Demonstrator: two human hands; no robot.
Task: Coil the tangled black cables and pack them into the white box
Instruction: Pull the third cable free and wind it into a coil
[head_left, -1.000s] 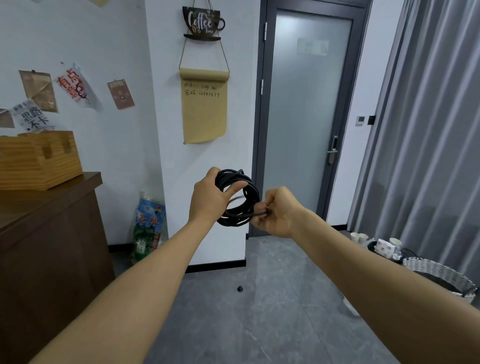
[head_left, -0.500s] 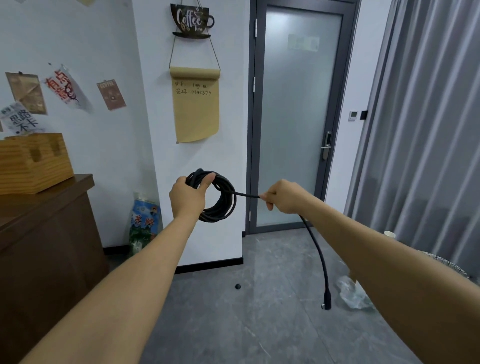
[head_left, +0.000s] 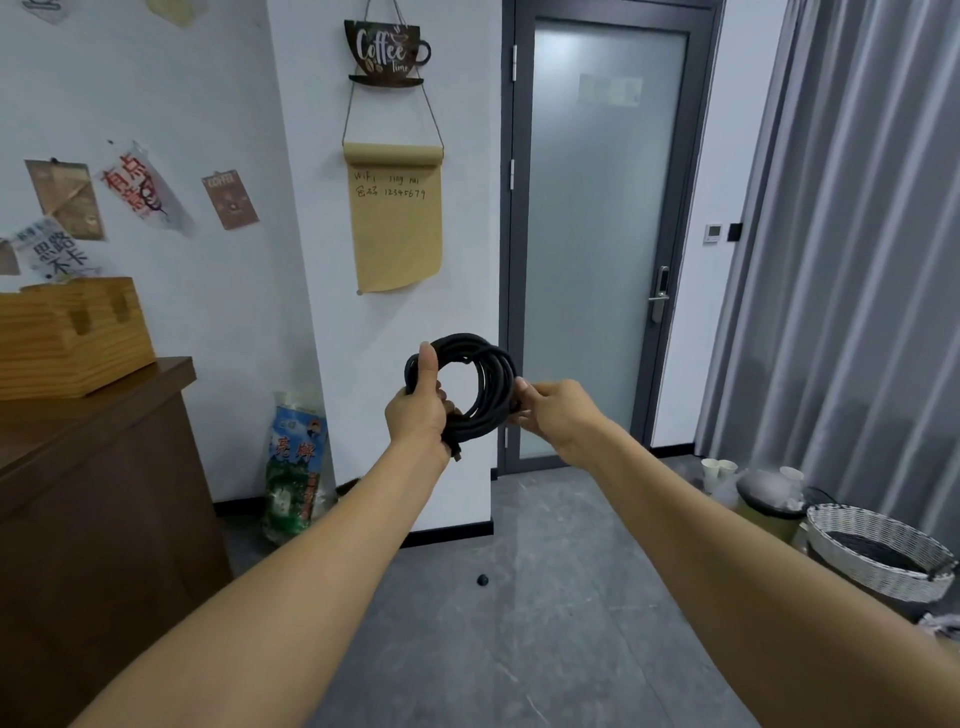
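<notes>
Both hands (head_left: 418, 410) (raised) around cable coil (head_left: 483, 384)

We see an evenly lit room, bright without harshness, the light soft and diffuse with a cool, slightly bluish cast on the white walls. The frosted glass door (head_left: 597, 249) glows pale, as if lit from behind, and gives off no hard glare. Shadows are faint: a soft one under the hanging paper scroll (head_left: 396, 218), and darker tones along the side of the wooden cabinet (head_left: 98, 499). The grey curtain (head_left: 852, 260) shows gentle banding in its folds. Wide-angle distortion bows the door frame and stretches the forearms near the lower corners. Detail is a little soft throughout, and the cups (head_left: 719, 470) at the right look smeared.
</notes>
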